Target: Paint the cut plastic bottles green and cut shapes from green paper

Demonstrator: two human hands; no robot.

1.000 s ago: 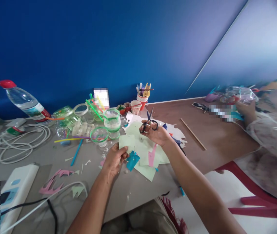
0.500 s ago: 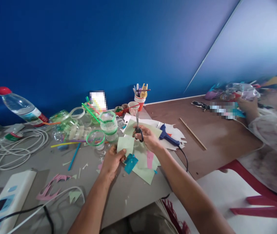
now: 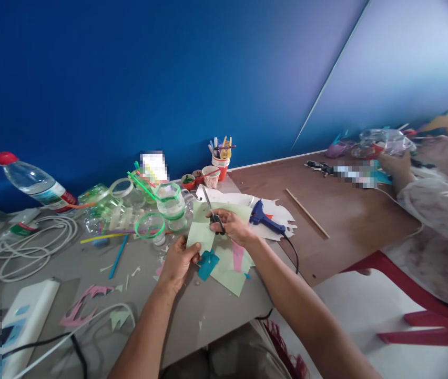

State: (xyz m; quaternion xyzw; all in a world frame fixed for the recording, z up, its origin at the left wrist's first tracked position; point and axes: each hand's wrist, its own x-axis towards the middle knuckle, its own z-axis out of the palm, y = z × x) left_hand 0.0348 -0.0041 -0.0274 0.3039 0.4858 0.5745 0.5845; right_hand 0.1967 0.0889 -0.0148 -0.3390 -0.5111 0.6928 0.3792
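Observation:
A small pale green piece of paper (image 3: 201, 236) is pinched in my left hand (image 3: 179, 263), thumb on top. My right hand (image 3: 232, 227) grips a pair of scissors (image 3: 207, 197) by the dark handles, the blades pointing up and left above the paper. Beneath both hands lie larger pale green sheets (image 3: 230, 281), with a pink strip (image 3: 238, 258) on them. A teal paper piece (image 3: 208, 265) sits just right of my left fingertips. To the right of my right hand rests a blue glue gun (image 3: 267, 218) on white paper (image 3: 283, 210).
Plastic bottle pieces and a clear cup with green bands (image 3: 172, 208) stand behind my left hand. A red-capped bottle (image 3: 34, 179), coiled white cable (image 3: 30, 247) and power strip (image 3: 30, 316) are at left. A wooden stick (image 3: 306, 213) lies right; a co-worker's hand (image 3: 397, 167) is beyond.
The scissors have tilted from upright to the left, and my right hand has lowered slightly toward the small green paper. My left hand keeps its hold. The view has shifted a little.

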